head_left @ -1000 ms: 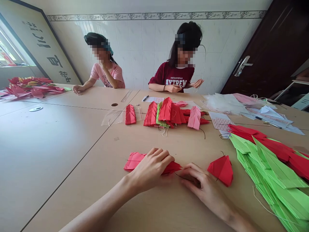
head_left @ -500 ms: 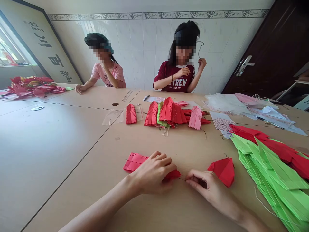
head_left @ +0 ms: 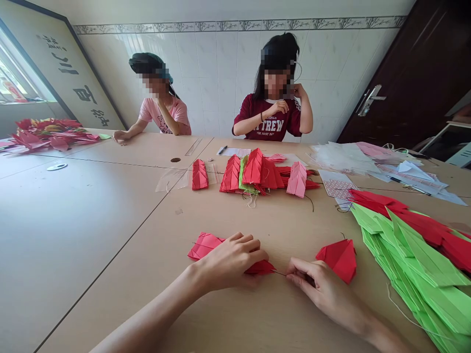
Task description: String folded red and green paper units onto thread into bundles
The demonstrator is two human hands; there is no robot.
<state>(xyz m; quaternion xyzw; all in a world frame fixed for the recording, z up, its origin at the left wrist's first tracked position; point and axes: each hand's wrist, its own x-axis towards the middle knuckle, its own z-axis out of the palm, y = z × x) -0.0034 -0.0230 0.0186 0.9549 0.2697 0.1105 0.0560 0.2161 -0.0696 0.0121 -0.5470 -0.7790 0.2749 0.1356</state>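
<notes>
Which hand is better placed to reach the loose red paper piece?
Probably the right hand: it sits just beside the red paper piece, though its fingers pinch a thread. The left hand is farther off, pressing on other folded red paper.

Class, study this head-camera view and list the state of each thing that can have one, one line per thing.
Left bare hand: resting on the bundle
Right bare hand: pinching the thread
Red folded-paper bundle: flat on table
Thin dark thread: stretched from bundle to right hand
Red folded-paper piece: lying loose
Dark brown door: shut
</notes>
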